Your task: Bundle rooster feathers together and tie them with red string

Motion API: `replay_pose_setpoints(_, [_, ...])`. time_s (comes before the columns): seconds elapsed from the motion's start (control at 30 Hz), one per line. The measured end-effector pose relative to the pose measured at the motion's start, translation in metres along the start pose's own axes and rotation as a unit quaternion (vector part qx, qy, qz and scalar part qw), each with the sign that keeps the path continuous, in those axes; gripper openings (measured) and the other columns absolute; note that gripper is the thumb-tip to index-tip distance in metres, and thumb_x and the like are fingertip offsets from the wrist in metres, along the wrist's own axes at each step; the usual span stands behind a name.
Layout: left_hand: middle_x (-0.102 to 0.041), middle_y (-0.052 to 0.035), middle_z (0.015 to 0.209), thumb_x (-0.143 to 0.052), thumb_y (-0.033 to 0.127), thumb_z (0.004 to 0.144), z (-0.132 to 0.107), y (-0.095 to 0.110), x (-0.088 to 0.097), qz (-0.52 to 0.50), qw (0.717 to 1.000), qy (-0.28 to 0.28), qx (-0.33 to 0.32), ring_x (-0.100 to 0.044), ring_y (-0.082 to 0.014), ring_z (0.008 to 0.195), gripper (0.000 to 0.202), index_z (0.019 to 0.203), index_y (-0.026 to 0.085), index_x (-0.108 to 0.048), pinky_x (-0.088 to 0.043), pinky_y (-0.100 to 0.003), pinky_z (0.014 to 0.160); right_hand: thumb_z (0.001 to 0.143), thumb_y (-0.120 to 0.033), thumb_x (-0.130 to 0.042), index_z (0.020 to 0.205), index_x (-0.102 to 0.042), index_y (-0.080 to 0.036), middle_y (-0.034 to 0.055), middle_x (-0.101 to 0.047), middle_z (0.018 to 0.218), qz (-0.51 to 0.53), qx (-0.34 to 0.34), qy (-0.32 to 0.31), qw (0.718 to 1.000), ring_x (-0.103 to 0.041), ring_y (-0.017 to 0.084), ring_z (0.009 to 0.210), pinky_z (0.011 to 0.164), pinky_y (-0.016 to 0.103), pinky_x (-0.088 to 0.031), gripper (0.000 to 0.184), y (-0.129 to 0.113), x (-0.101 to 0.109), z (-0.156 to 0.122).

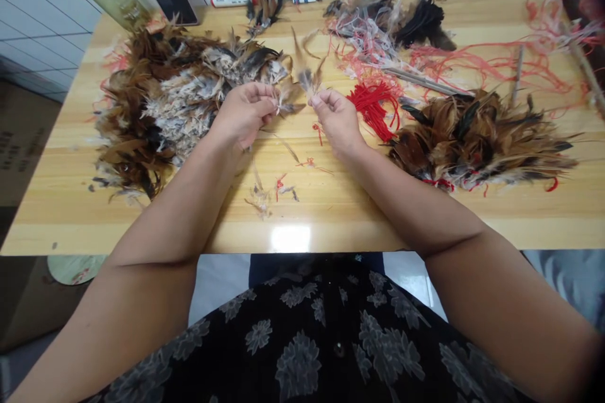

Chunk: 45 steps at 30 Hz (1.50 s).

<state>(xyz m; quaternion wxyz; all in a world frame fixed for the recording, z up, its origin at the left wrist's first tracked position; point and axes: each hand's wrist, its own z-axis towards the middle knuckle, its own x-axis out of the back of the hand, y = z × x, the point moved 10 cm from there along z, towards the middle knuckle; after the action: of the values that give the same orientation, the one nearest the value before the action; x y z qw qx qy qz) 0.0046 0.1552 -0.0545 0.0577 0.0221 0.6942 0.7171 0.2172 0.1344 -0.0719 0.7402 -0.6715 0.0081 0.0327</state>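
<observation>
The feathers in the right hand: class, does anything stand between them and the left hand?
Only the left-hand feathers, pinched by the left hand, poke into the gap; nothing else is visible between it and the right-hand feathers. The red strings lie beyond the right hand, outside the gap.

black top (340, 321) | large grey flower print (297, 368) | small round front button (339, 349) | bare forearms (189, 195)
</observation>
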Motion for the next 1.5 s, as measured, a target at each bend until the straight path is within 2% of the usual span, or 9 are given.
replay_pose_setpoints(0.2, [-0.081,-0.0037,0.086,-0.123,0.041,0.078,-0.020,0.010,-0.008,-0.038,0.999,-0.015,-0.005,-0.079,-0.0188,0.075,0.044,0.092,0.026,-0.084,-0.063,-0.024,0.057,0.106,-0.076,-0.084,0.095,-0.069,-0.025,-0.0026,-0.059,0.083,-0.049,0.026,-0.013,0.998,-0.053,0.014,0.079,0.075,0.029,-0.050,0.055,-0.005,-0.004,-0.009])
replay_pose_setpoints(0.57, [-0.073,0.0006,0.075,-0.116,0.025,0.093,-0.028,0.016,-0.032,-0.066,0.997,-0.011,-0.037,-0.076,-0.0155,0.069,0.037,0.087,0.023,-0.079,-0.058,-0.023,0.059,0.104,-0.069,-0.090,0.099,-0.078,-0.022,-0.0001,-0.068,0.086,-0.060,-0.008,-0.030,0.998,-0.063,0.016,0.087,0.081,0.030,-0.054,0.048,-0.003,-0.004,-0.011])
replay_pose_setpoints(0.7, [-0.072,0.0008,0.078,-0.114,0.026,0.097,-0.027,0.007,-0.030,-0.046,0.999,0.012,-0.008,-0.082,-0.0195,0.075,0.044,0.089,0.023,-0.071,-0.060,-0.026,0.063,0.102,-0.069,-0.092,0.095,-0.077,-0.023,-0.0001,-0.066,0.084,-0.068,-0.003,-0.039,0.997,-0.065,0.017,0.089,0.083,0.031,-0.055,0.049,-0.003,-0.007,-0.011])
replay_pose_setpoints(0.8, [-0.075,0.0015,0.081,-0.112,0.029,0.099,-0.028,0.010,-0.031,-0.014,0.999,0.030,-0.031,-0.084,-0.0211,0.081,0.047,0.092,0.024,-0.066,-0.062,-0.029,0.068,0.100,-0.070,-0.094,0.092,-0.076,-0.023,-0.0012,-0.063,0.081,-0.074,-0.001,-0.039,0.996,-0.061,0.015,0.085,0.080,0.030,-0.054,0.051,-0.001,-0.008,-0.010])
replay_pose_setpoints(0.97, [-0.076,0.0015,0.081,-0.109,0.027,0.103,-0.035,0.018,-0.039,0.032,0.999,0.007,-0.040,-0.085,-0.0237,0.090,0.044,0.098,0.024,-0.066,-0.065,-0.033,0.077,0.098,-0.070,-0.096,0.092,-0.077,-0.022,-0.0007,-0.067,0.085,-0.070,-0.010,-0.032,0.997,-0.066,0.015,0.089,0.084,0.030,-0.057,0.051,-0.003,-0.007,-0.010])
replay_pose_setpoints(1.1, [-0.073,0.0015,0.076,-0.110,0.025,0.100,-0.035,0.016,-0.038,0.005,1.000,0.008,-0.024,-0.083,-0.0221,0.080,0.045,0.092,0.024,-0.065,-0.061,-0.030,0.066,0.094,-0.071,-0.099,0.089,-0.075,-0.022,0.0012,-0.075,0.091,-0.052,-0.013,-0.014,0.998,-0.071,0.017,0.098,0.091,0.031,-0.062,0.054,-0.010,-0.004,-0.012])
replay_pose_setpoints(1.23, [-0.069,0.0021,0.071,-0.110,0.020,0.094,-0.029,0.007,-0.041,-0.023,1.000,-0.007,-0.006,-0.079,-0.0192,0.067,0.049,0.084,0.024,-0.062,-0.056,-0.025,0.056,0.096,-0.068,-0.098,0.089,-0.077,-0.021,-0.0002,-0.071,0.085,-0.064,-0.009,-0.029,0.997,-0.066,0.015,0.089,0.085,0.029,-0.059,0.052,-0.008,-0.007,-0.010])
replay_pose_setpoints(1.4, [-0.069,0.0039,0.068,-0.107,0.020,0.091,-0.027,0.010,-0.042,-0.003,0.999,-0.001,-0.032,-0.076,-0.0177,0.064,0.046,0.081,0.026,-0.062,-0.056,-0.026,0.056,0.097,-0.066,-0.098,0.090,-0.080,-0.019,-0.0007,-0.071,0.086,-0.071,0.007,-0.060,0.996,-0.061,0.013,0.083,0.080,0.028,-0.054,0.050,-0.003,-0.012,-0.008])
replay_pose_setpoints(1.5, [-0.069,0.0039,0.070,-0.108,0.023,0.095,-0.031,0.015,-0.041,0.012,0.999,0.012,-0.037,-0.077,-0.0193,0.072,0.045,0.088,0.025,-0.064,-0.059,-0.031,0.066,0.098,-0.065,-0.097,0.092,-0.081,-0.019,-0.0001,-0.074,0.089,-0.079,0.009,-0.071,0.994,-0.062,0.013,0.085,0.081,0.028,-0.053,0.050,-0.002,-0.014,-0.008])
